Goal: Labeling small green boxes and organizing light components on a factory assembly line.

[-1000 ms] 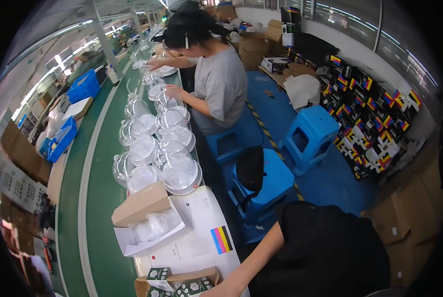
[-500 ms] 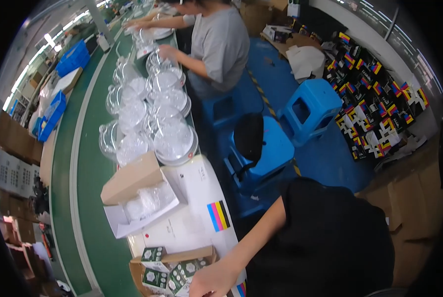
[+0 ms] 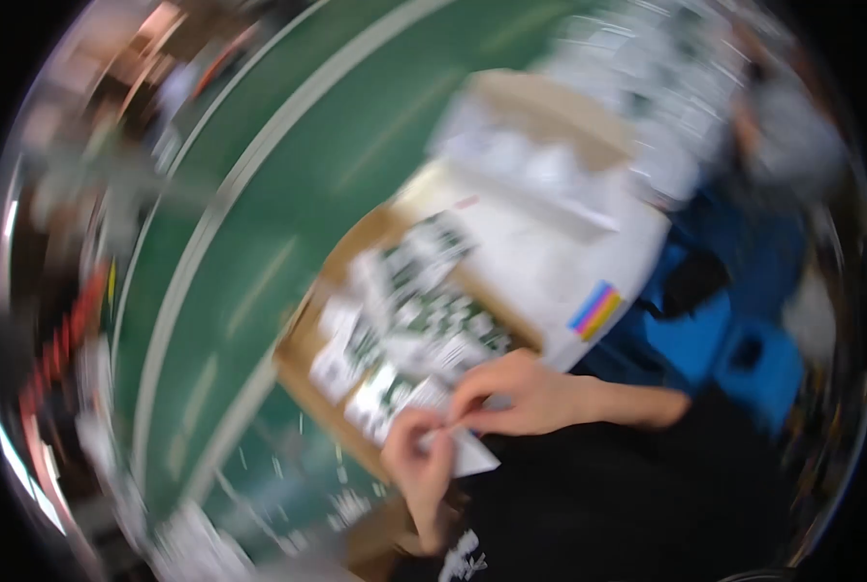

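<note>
My left hand (image 3: 421, 464) and my right hand (image 3: 523, 396) meet at the near side of an open brown cardboard box (image 3: 332, 412). Both are closed, with fingertips pinched together around a white box-like piece (image 3: 474, 454); blur hides its exact kind. One pale corner of it sticks out below my fingers. Inside the cardboard box lie several small green-and-white boxes (image 3: 438, 312), jumbled at different angles, just beyond my hands.
An open white carton (image 3: 535, 175) holding clear, wrapped-looking items stands beyond the box on a white surface (image 3: 540, 247). Clear plastic pieces (image 3: 647, 87) crowd the far right. The green conveyor belt (image 3: 259, 262) runs along the left. Blue stools (image 3: 758, 364) stand at right.
The view has swung down and toward the left, bringing the cardboard box nearer the middle. My left hand has come into view. Both hands are now together, pinching the white piece.
</note>
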{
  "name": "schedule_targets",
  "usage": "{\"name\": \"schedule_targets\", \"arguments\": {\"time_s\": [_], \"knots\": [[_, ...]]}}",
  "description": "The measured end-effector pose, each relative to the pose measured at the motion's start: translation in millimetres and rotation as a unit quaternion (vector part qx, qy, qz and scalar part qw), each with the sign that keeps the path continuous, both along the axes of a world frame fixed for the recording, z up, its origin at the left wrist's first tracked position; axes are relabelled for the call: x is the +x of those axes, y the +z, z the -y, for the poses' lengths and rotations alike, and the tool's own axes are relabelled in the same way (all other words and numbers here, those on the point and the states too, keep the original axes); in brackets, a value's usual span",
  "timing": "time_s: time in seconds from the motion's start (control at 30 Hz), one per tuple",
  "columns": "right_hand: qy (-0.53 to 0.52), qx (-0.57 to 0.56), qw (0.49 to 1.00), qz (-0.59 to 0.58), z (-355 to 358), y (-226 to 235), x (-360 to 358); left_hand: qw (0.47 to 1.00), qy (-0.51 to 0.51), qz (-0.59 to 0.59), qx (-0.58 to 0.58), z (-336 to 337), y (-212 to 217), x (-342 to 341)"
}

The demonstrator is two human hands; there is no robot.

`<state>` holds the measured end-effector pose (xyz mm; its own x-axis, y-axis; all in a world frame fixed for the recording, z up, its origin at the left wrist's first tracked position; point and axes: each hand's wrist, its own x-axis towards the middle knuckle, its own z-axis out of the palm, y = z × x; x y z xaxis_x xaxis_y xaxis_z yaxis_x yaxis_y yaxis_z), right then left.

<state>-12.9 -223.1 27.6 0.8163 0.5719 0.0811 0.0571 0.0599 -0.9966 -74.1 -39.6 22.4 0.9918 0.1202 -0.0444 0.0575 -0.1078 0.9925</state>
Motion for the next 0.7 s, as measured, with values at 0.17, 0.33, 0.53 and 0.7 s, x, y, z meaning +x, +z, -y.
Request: {"name": "schedule_targets", "arguments": {"time_s": [0.17, 0.33, 0.53, 0.7], "knots": [[-0.018, -0.055, 0.994, -0.094, -6.3, -11.6, -24.6, 0.973, -0.019, 0.196, 0.117, -10.1, -6.1, -17.5], [0.014, -0.098, 0.992, -0.081, -8.2, -13.7, -41.8, 0.962, 0.086, 0.245, 0.089, -8.9, -15.5, -57.1], [0.067, -0.169, 0.983, -0.007, -47.6, 2.6, -53.6, 0.945, 0.154, 0.28, 0.065, -29.5, -30.3, -94.5], [0.077, -0.234, 0.969, 0.027, -88.8, 5.3, -64.3, 0.924, 0.211, 0.315, 0.048, -67.6, -46.9, -116.9]]}}
